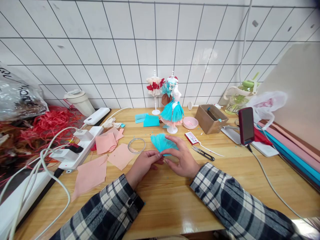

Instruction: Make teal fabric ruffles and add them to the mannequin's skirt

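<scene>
Over the middle of the table is a gathered fan of turquoise crepe paper (160,142). My left hand (145,164) pinches its narrow lower end between thumb and fingertips. My right hand (183,158) curls over its right side, fingers against the pleats and thumb just below. Beyond the hands a small white dress-form stand (176,93) wears a turquoise paper skirt (172,113) with a pinkish layer under it. Flat turquoise sheets (151,121) lie to its left. A silvery ring (136,146) rests left of the hands; thread snips (203,153) lie on the right.
Pink paper pieces (91,175) and a white power strip (81,146) with cables are at left, near red shredded filler (50,123). A pink bowl (190,122), cardboard box (212,118) and propped phone (246,126) stand at right. Another decorated stand (155,90) is by the tiled wall.
</scene>
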Motion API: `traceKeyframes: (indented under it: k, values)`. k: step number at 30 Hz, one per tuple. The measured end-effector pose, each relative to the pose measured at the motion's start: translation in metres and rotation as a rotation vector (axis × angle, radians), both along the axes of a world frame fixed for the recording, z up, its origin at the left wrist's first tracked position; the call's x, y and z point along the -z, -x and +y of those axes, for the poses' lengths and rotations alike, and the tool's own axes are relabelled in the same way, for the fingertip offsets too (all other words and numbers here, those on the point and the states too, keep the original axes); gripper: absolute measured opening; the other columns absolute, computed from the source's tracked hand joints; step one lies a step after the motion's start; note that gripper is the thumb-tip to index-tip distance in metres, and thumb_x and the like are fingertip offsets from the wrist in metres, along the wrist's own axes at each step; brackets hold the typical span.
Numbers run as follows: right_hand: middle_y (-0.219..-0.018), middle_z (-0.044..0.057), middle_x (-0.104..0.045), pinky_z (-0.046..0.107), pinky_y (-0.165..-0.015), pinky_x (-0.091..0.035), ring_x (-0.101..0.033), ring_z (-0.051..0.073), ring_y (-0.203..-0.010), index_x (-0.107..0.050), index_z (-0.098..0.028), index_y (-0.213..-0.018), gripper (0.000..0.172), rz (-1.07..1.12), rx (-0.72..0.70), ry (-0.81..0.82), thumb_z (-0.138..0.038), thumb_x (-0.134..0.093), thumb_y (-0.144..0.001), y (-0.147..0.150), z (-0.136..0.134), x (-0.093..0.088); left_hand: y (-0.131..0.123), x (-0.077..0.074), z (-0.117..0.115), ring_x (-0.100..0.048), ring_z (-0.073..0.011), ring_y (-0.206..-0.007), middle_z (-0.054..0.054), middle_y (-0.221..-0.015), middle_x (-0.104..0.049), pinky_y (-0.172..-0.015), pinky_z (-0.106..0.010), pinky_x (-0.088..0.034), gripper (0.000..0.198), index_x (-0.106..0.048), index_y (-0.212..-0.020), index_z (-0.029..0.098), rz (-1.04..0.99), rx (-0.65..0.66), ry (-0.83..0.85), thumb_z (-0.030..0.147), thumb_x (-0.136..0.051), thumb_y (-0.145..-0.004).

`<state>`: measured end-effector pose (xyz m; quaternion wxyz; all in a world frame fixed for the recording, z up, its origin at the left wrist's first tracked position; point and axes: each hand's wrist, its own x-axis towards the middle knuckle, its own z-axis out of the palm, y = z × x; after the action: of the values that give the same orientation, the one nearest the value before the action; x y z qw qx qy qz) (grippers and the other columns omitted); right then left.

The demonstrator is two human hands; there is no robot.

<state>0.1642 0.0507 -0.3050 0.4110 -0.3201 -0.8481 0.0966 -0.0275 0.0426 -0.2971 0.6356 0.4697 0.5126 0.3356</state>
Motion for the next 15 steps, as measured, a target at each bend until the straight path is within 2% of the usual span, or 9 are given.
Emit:
traceKeyframes:
  k: [8, 15]
  values:
    - [-0.139, 0.007, -0.044, 0.049, -0.104, -0.034, -0.04, 0.028, -0.127, -0.067, -0.024, -0.106, 0.029, 0.028, -0.051, 0.106, -0.02, -0.061, -0.078, 0.001, 0.0049, 0.006, -0.0003, -0.0015, -0.0004, -0.066, -0.0206, -0.077, -0.005, -0.075, -0.073, -0.065, -0.028, -0.046, 0.032, -0.071, -0.079, 0.016, -0.021, -0.02, 0.032, 0.044, -0.073, -0.065]
    - [-0.138, 0.007, -0.046, 0.048, -0.103, -0.036, -0.043, 0.027, -0.125, -0.069, -0.025, -0.102, 0.026, 0.063, -0.022, 0.118, -0.018, -0.06, -0.079, 0.001, 0.0056, 0.0085, 0.0001, 0.0011, 0.0005, -0.065, -0.019, -0.077, -0.005, -0.075, -0.072, -0.066, -0.026, -0.045, 0.028, -0.071, -0.079, 0.016, -0.03, -0.022, 0.006, 0.042, -0.073, -0.068]
